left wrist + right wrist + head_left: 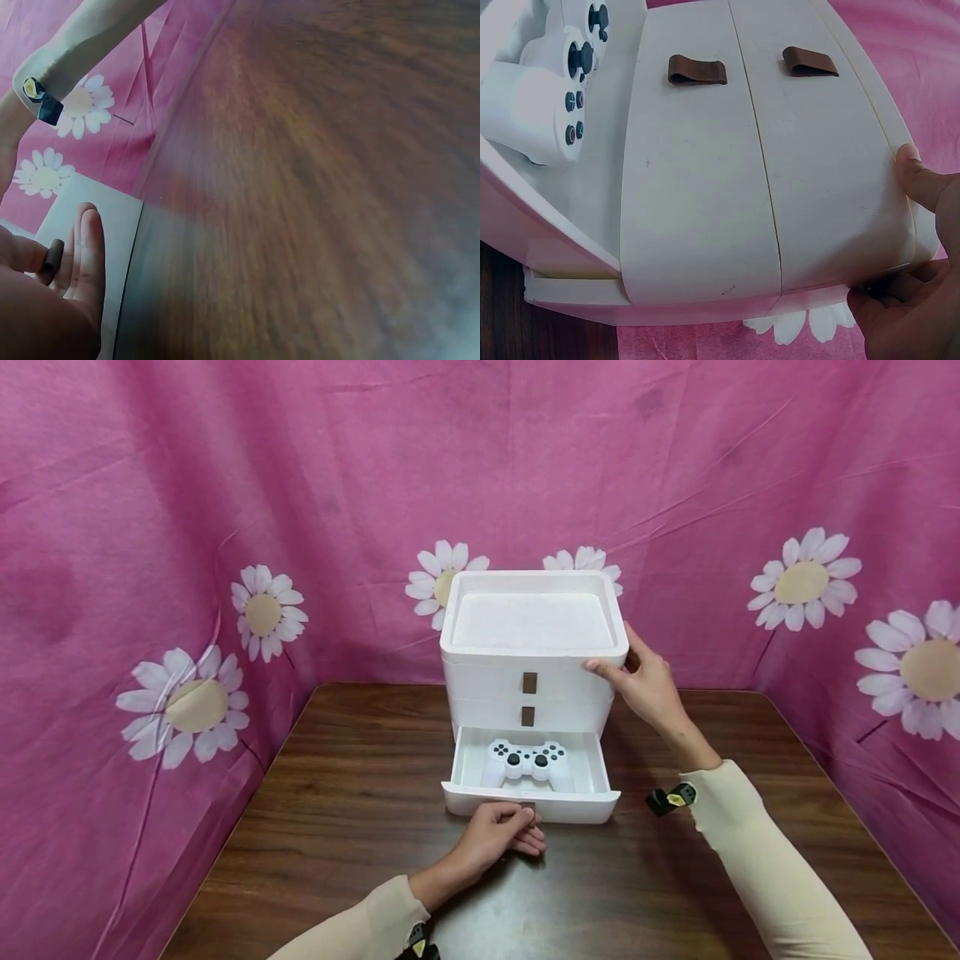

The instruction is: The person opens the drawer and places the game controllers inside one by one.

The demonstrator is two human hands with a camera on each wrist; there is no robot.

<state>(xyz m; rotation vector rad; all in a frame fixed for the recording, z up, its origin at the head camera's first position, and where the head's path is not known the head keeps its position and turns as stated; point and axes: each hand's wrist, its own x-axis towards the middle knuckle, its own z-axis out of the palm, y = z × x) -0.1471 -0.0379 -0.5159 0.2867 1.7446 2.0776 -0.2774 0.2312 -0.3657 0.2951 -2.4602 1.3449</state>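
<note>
A white three-drawer cabinet (480, 692) stands at the back of the table, its bottom drawer (573, 811) pulled out toward me. Inside that drawer lies a white game controller (527, 762) with black thumbsticks. My left hand (491, 839) pinches the drawer's brown pull tab (52, 259) between thumb and fingers. At the cabinet's upper right corner, my right hand (651, 689) grips the body, thumb on the front and the other fingers around the side. The two upper drawers are closed, each with a brown tab (697, 70) on its front.
A shallow raised-rim tray (534, 620) forms the cabinet's top. Beneath everything is a dark wooden table (315, 852). A pink cloth (345, 468) with large white daisies hangs around the back and sides. Black devices (670, 798) are strapped at both wrists.
</note>
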